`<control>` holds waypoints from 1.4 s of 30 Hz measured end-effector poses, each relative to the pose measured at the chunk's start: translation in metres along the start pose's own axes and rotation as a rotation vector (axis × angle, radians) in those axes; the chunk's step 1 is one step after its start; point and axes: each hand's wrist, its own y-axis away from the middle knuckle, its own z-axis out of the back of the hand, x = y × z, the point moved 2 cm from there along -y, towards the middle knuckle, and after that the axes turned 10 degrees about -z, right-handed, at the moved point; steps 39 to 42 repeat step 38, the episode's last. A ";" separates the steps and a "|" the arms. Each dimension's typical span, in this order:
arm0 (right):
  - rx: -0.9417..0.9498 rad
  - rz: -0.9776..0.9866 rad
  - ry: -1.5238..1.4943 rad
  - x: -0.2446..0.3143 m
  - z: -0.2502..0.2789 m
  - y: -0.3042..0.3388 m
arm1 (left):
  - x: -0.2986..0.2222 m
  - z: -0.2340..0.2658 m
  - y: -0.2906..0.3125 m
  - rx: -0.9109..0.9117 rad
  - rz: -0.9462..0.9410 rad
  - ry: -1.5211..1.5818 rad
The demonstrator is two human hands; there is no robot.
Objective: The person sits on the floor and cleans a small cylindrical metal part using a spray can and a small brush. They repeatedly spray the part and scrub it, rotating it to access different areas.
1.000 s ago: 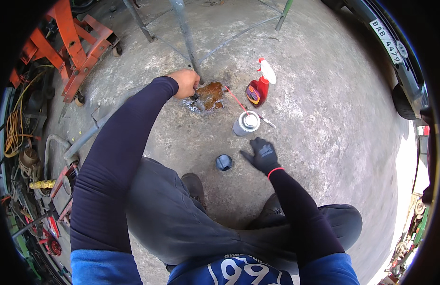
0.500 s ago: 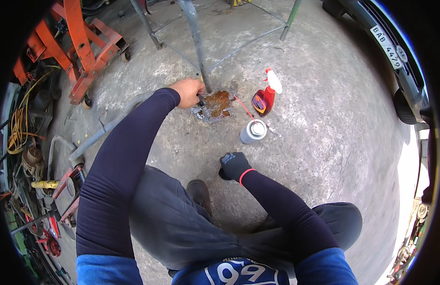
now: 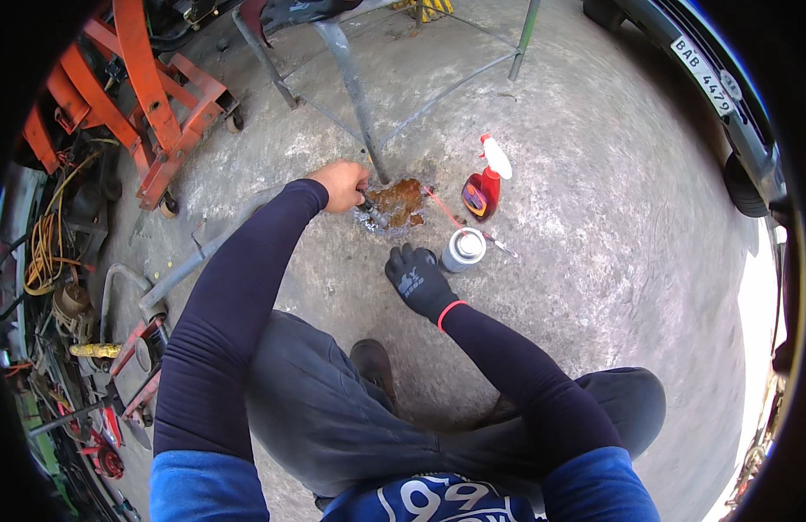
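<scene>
My left hand (image 3: 342, 186), bare, is closed around a small dark metal cylindrical part (image 3: 373, 210). Its lower end is over the left side of a wet, rusty-brown patch (image 3: 399, 204) on the concrete; whether it touches the floor cannot be told. My right hand (image 3: 419, 280), in a dark grey work glove, is palm down just left of a spray can (image 3: 463, 251), its fingers apart and pointing forward, with nothing seen in them. A thin red straw (image 3: 444, 209) slants from the can's top toward the patch. Farther off stands a red spray bottle (image 3: 482, 193) with a white-and-red trigger head.
A small metal tool (image 3: 500, 244) lies right of the can. Metal stand legs (image 3: 355, 96) rise behind the patch. An orange wheeled frame (image 3: 159, 148) stands far left, beside hoses and clutter. A grey pipe (image 3: 181, 283) lies left, and a parked vehicle (image 3: 725, 78) is far right.
My right hand has moved forward and left from a fist-like pose, and its fingers have extended beside the can. My left hand still holds the metal part at the patch. The view has shifted slightly.
</scene>
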 end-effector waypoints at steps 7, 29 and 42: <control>0.208 0.349 -0.279 0.055 -0.005 0.024 | 0.006 -0.016 -0.007 -0.094 0.017 0.090; -0.380 -0.421 -0.559 -0.155 0.372 -0.277 | -0.061 0.059 0.084 -0.542 0.445 0.559; 0.012 -1.257 -1.010 -0.166 0.514 0.154 | -0.132 0.250 0.212 -0.529 0.581 1.005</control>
